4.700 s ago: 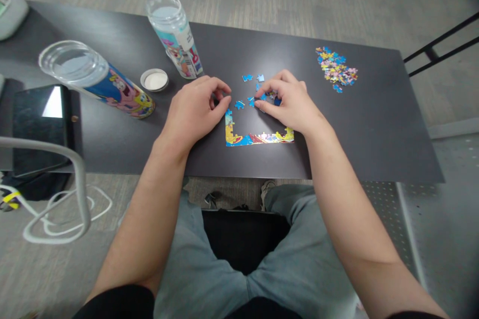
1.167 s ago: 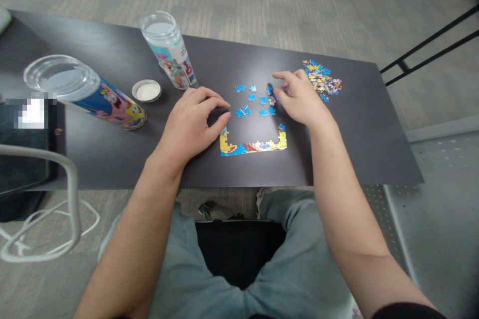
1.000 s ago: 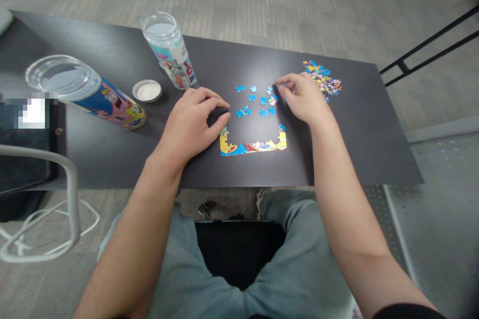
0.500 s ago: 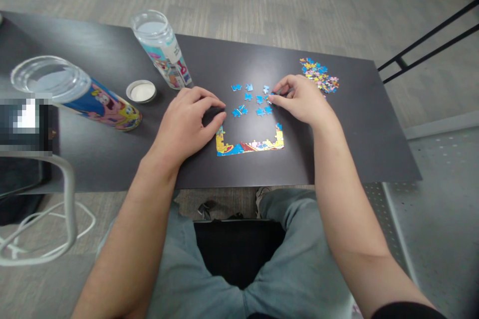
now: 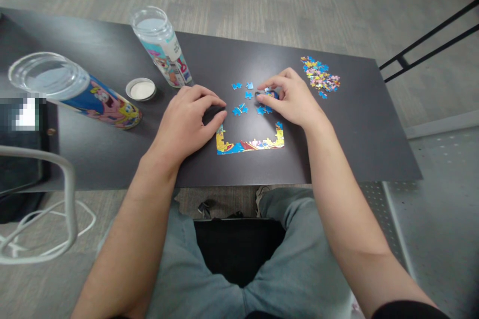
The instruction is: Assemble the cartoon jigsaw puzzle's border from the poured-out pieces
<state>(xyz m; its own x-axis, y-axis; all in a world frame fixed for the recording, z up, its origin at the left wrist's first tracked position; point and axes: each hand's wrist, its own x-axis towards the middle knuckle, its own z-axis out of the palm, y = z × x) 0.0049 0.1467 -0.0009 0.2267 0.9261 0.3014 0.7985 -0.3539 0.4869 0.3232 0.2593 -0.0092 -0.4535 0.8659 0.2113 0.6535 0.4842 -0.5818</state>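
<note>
My left hand [image 5: 189,119] rests on the dark table with its fingers curved and thumb apart, holding nothing. Its thumb tip is at the upper left end of the partly joined puzzle border [image 5: 247,147], a U-shaped strip of yellow, blue and red pieces. Above the border, loose blue puzzle pieces [image 5: 240,109] lie in a loose cluster. Over the right part of this cluster is my right hand [image 5: 290,97], thumb and index finger apart, with blue pieces visible between and below them. The hand partly hides several of these pieces.
A heap of mixed puzzle pieces [image 5: 322,76] lies at the back right. To the left stand two clear cartoon-printed jars, a large jar [image 5: 108,104] and a smaller jar [image 5: 168,57], with a white lid [image 5: 140,89] between them. A white curved tube [image 5: 69,199] is at far left.
My right hand has shifted left over the blue pieces, covering more of them. A blue piece now shows at the heap's lower edge. My left hand stays in place.
</note>
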